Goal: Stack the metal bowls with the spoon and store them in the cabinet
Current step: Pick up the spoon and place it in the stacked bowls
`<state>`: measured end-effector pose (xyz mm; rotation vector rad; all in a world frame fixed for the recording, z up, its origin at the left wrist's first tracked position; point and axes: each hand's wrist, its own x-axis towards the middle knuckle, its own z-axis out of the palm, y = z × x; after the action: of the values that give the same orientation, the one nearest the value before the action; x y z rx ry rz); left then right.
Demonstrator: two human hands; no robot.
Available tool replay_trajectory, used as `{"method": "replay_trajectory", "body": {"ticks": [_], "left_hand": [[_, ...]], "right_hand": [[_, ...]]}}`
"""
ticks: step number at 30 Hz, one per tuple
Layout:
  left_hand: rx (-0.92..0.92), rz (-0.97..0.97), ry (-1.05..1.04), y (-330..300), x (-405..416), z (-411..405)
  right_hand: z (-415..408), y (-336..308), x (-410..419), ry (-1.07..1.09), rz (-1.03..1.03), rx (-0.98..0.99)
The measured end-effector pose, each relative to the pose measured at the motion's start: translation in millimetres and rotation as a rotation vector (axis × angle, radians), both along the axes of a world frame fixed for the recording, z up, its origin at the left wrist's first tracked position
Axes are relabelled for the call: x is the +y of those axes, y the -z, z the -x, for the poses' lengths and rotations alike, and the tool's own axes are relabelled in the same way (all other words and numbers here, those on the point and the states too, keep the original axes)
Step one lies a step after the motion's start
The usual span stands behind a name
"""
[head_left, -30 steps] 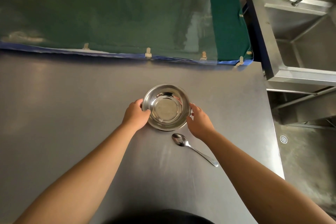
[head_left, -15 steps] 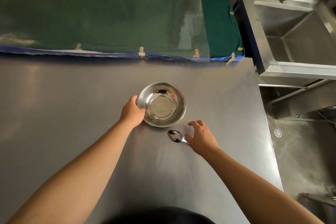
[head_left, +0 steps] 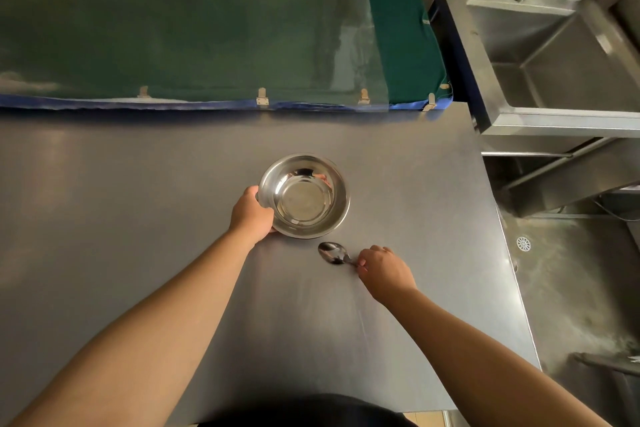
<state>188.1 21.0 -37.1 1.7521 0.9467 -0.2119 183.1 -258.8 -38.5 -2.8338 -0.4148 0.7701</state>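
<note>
A shiny metal bowl (head_left: 304, 196) stands upright on the steel table (head_left: 138, 218), near its middle; whether it is one bowl or a nested stack I cannot tell. My left hand (head_left: 251, 213) grips the bowl's left rim. Just right of and nearer than the bowl lies a metal spoon (head_left: 331, 252), bowl end pointing left. My right hand (head_left: 381, 267) covers its handle, fingers closed around it; the spoon's head still rests on the table.
A green cloth-covered board (head_left: 194, 21) with a blue edge runs along the table's far side. A steel sink (head_left: 561, 55) with a faucet stands at the right. The table's right edge drops to a wet floor with a drain (head_left: 523, 243).
My right hand left the bowl's right rim, moved down to the spoon and closed on its handle. My left hand stayed on the bowl.
</note>
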Motion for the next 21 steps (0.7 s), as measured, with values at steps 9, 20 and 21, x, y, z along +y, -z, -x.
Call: {"method": "replay_trajectory", "body": {"ticks": [9, 20, 21], "left_hand": [[-0.025, 0.054, 0.016, -3.0, -15.9, 10.0], [-0.036, 0.118, 0.010, -2.1, -35.3, 29.8], [-0.034, 0.120, 0.012, -2.0, -36.4, 30.9]], "right_hand": [[26.1, -22.9, -18.7, -0.104, -0.042, -0.035], [10.3, -68.9, 5.3, -0.081, -0.275, -0.257], [6.6, -70.3, 9.1, -0.071, -0.274, -0.259]]}}
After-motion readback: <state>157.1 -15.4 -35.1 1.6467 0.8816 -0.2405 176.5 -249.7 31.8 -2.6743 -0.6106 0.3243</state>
